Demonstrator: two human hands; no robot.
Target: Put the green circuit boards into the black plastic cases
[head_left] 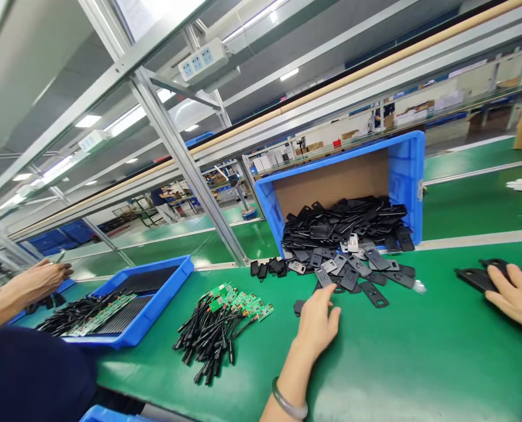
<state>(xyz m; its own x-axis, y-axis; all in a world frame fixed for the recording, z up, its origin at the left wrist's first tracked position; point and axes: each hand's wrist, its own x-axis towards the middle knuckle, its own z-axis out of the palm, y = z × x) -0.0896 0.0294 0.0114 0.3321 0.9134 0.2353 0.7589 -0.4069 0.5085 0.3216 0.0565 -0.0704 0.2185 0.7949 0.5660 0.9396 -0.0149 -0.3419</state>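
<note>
My left hand (317, 321), with a bracelet on its wrist, reaches over the front edge of a loose pile of flat black plastic plates (351, 275). Its index finger points at the pile and the thumb stands apart; I see nothing held in it. A small dark plate (298, 307) lies just beside its fingers. At the far right, my right hand (515, 290) rests with spread fingers on top of several black plastic pieces (476, 278); its palm side is hidden. The plates spill from a blue bin (406, 187) tipped on its side.
Left of my hands lies a heap of black cables (210, 337) with green circuit boards (241, 300). A blue tray (155, 305) holds more. Small black parts (267, 268) sit by the metal post (190, 176). Another person's hand (41, 281) is at the left.
</note>
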